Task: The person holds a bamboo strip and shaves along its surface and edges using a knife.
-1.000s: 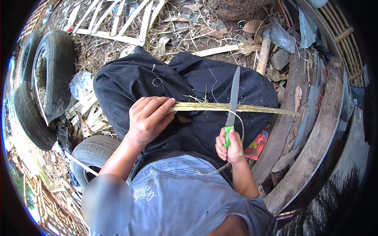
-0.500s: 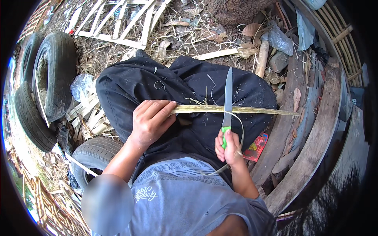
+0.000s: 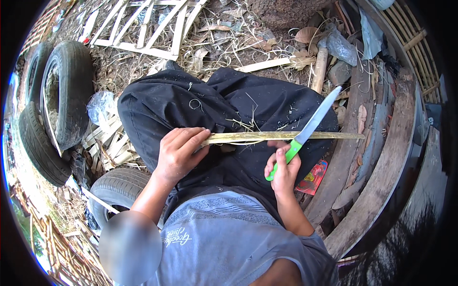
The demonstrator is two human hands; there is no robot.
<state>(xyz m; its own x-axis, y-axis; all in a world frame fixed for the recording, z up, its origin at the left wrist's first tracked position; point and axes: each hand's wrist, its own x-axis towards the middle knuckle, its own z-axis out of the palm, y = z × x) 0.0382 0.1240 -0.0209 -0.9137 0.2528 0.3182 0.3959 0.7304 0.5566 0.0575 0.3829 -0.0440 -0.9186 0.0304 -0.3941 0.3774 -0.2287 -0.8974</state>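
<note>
My left hand is closed round the left end of a narrow bamboo strip. The strip lies level across my lap, its tip reaching right over a weathered plank. In my right hand I grip a knife by its green handle, the index finger stretched toward the strip. The blade slants up and to the right, crossing the strip near the handle; whether it touches cannot be told. A thin sliver runs along the strip's lower side. Fine shavings are scattered over my dark trousers.
Worn tyres stand at the left, with another tyre by my left forearm. Beyond my knees lies a slatted bamboo frame. Old planks curve along the right side. A red packet sits beside my right wrist.
The knife has tipped from nearly upright to slanting right, and my right hand has shifted slightly right. The long curled shaving near that hand no longer shows there.
</note>
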